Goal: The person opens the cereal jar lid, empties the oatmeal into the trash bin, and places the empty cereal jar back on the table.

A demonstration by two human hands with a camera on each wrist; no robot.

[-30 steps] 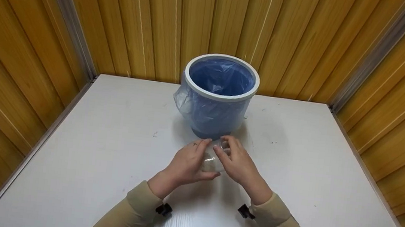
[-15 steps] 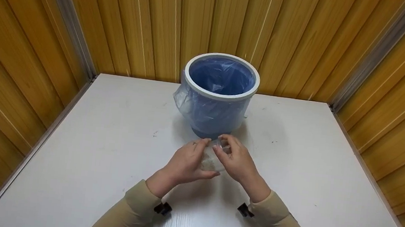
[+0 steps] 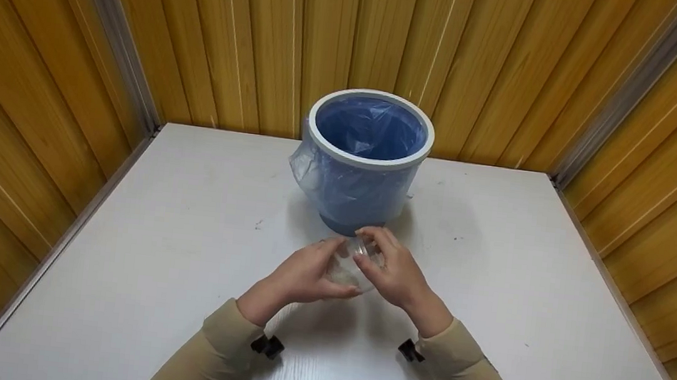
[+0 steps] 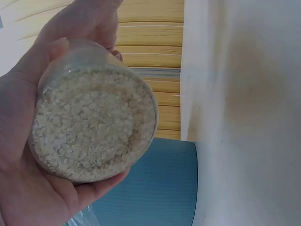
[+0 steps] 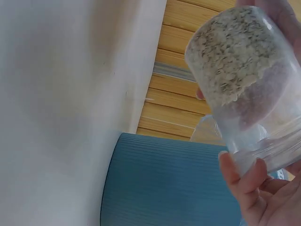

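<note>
A clear jar (image 3: pixel 342 272) partly filled with pale flakes that look like rolled oats (image 4: pixel 94 122) is held tilted above the table by both hands. My left hand (image 3: pixel 308 272) grips the body near its base, thumb on one side and fingers on the other. At the other end, my right hand (image 3: pixel 393 271) has its fingers and thumb curled round the top of the jar. In the right wrist view the flakes (image 5: pixel 235 52) lie toward the base, and the part by my right fingers (image 5: pixel 251 181) is see-through. Whether a lid is on cannot be made out.
Just beyond the hands stands a blue bin (image 3: pixel 363 196) with a white rim (image 3: pixel 366 163) and a clear plastic liner (image 3: pixel 306 168) bunched at its left side. It rests on a white table (image 3: pixel 205 201), with wood-patterned walls (image 3: pixel 254 36) around.
The jar and my left hand have shifted slightly left and nearer to me, and the jar's tilt has changed a little. My right hand keeps its hold at the top end.
</note>
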